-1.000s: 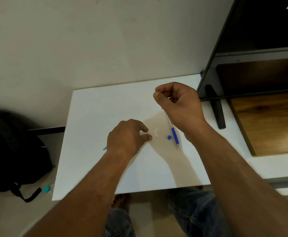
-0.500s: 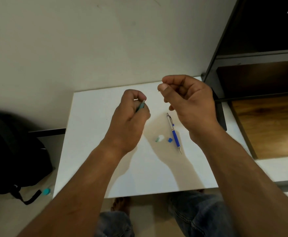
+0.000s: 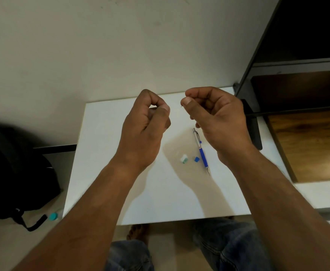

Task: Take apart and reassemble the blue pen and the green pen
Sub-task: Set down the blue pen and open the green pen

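Blue pen (image 3: 201, 153) lies near the right edge of the bench (image 3: 105, 157), with a blue bit (image 3: 196, 159) and a whitish bit (image 3: 184, 159) just beside it. Right hand (image 3: 217, 116) pinches a hair-thin part (image 3: 180, 107). Left hand (image 3: 146, 122) is pinched too, probably on the green pen, which is hidden. It's all light, slippery stuff, so fingertip grips look best.

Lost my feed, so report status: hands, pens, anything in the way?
Left hand pinching a small part, mostly hidden. Right hand pinching a thin pin. Blue pen lying on table beside blue piece and white-green piece. Nothing between the hands.
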